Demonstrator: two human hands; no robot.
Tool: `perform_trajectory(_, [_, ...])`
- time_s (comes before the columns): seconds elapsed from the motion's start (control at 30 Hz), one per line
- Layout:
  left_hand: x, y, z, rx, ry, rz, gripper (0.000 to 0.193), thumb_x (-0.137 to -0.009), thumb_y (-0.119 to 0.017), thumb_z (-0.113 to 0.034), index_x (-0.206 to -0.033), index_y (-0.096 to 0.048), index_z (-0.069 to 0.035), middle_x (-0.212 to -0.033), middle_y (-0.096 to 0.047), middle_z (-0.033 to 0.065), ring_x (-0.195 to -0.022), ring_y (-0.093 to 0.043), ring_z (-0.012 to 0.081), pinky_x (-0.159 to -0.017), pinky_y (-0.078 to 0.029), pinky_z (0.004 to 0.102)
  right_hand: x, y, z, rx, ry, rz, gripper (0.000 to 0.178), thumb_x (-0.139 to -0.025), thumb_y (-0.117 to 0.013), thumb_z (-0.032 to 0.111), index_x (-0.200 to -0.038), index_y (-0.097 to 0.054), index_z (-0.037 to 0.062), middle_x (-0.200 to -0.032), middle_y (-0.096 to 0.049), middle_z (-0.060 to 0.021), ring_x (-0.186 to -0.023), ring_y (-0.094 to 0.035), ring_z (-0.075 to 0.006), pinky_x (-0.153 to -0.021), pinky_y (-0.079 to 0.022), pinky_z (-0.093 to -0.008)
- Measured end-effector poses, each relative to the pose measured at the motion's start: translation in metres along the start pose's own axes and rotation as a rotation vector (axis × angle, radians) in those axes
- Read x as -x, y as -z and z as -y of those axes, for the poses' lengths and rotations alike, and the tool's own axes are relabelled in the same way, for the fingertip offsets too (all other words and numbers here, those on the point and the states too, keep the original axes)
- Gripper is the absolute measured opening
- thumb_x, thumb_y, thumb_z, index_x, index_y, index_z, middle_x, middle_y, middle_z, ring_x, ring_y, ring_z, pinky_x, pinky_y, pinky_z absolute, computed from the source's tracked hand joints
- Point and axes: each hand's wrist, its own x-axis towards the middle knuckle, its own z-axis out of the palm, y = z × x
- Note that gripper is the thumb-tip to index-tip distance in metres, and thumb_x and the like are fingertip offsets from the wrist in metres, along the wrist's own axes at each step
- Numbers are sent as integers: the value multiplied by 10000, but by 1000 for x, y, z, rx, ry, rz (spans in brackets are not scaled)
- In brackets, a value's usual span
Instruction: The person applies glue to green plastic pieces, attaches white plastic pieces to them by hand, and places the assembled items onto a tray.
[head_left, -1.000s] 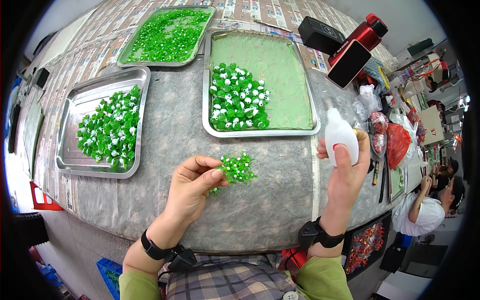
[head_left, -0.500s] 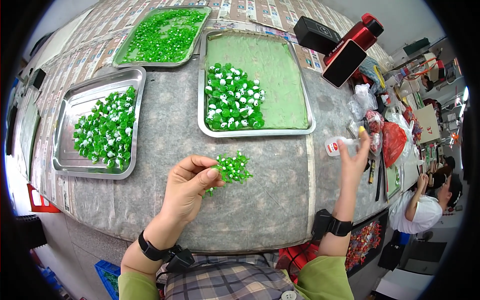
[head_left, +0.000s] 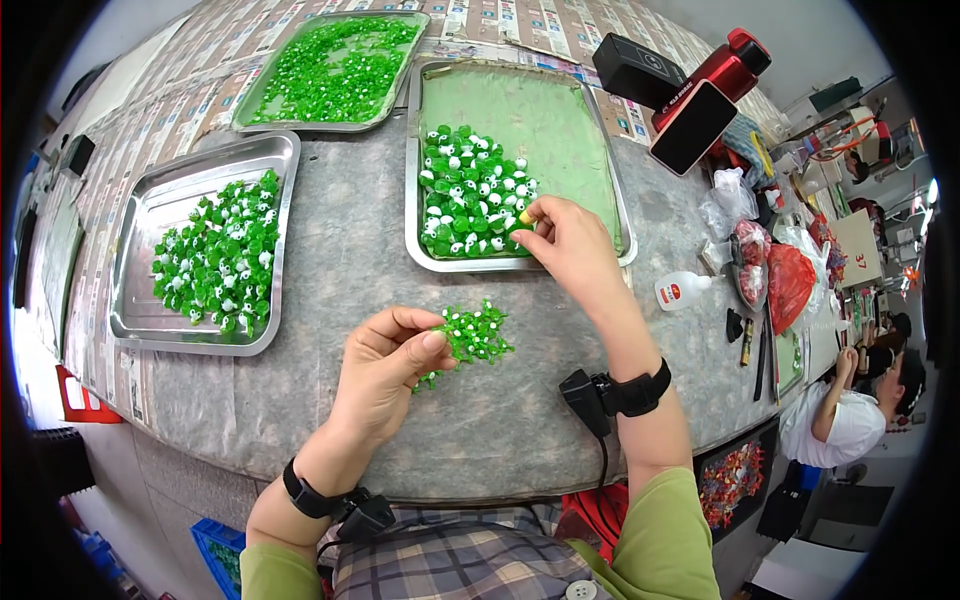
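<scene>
My left hand [head_left: 385, 365] is closed in a pinch beside a small heap of tiny green pieces with white dots [head_left: 478, 333] on the grey table cover. Whatever sits between its thumb and forefinger is too small to make out. My right hand [head_left: 572, 245], with a yellow cover on one fingertip, reaches over the near rim of the large metal tray [head_left: 512, 263]. Its thumb and forefinger are bent, tips a little apart, at the right edge of a pile of round green-and-white eyeball-like pieces [head_left: 470, 195]. These lie on the tray's pale green lining.
On the left, a metal tray [head_left: 140, 290] holds more green-and-white pieces; a further tray [head_left: 335, 75] holds small green ones. A white squeeze bottle [head_left: 682, 290], a phone [head_left: 692, 128], a red flask [head_left: 735, 70] and plastic bags [head_left: 790, 283] line the right side. Another person [head_left: 845, 415] sits beyond.
My right hand has swung left from near the white bottle to the pile in the large tray. My left hand keeps its pinch by the small heap.
</scene>
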Motion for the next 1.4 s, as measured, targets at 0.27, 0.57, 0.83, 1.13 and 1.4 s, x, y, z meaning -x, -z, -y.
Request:
perform_trajectory(0.27, [-1,-1,1,-14,15,15,123,-760,-554,-64,-871,-531,-18,-754,-562,46,-677,-546,117,-637,-474,257,2,8,-4,-167,-69,36,183,-657,-613,123,-773,-537,4,-640,-554,-112,-590,-546,-221,-553,-420,-305])
perform_trajectory(0.57, [-1,-1,2,-5,19,1,122,-756,-559,-71,-866,-533,-23,-733,-566,48,-662,-549,128,-633,-469,258,0,5,-5,-20,47,38,195,-657,-613,135,-785,-541,7,-666,-554,-111,-622,-541,-237,-590,-421,-333])
perform_trajectory(0.83, [-1,2,1,11,19,35,125,-751,-567,-77,-863,-536,-29,-743,-570,47,-662,-552,130,-632,-469,254,18,27,20,-331,-76,79,160,-665,-607,83,-794,-537,19,-701,-557,-70,-670,-555,-139,-636,-431,-241])
perform_trajectory(1.13, [2,-7,1,-41,23,69,117,-737,-572,-88,-829,-516,-40,-814,-539,75,-703,-547,137,-594,-491,259,78,2,40,-1285,-162,535,185,-762,-543,47,-935,-485,20,-867,-539,-18,-776,-515,-72,-679,-418,-194])
perform_trajectory(1.4, [2,-8,0,-46,44,76,113,-741,-569,-88,-823,-516,-31,-793,-548,76,-690,-551,135,-597,-486,246,78,-3,43,-1413,-233,523,170,-803,-500,100,-947,-492,11,-840,-553,-29,-764,-536,-90,-676,-444,-216])
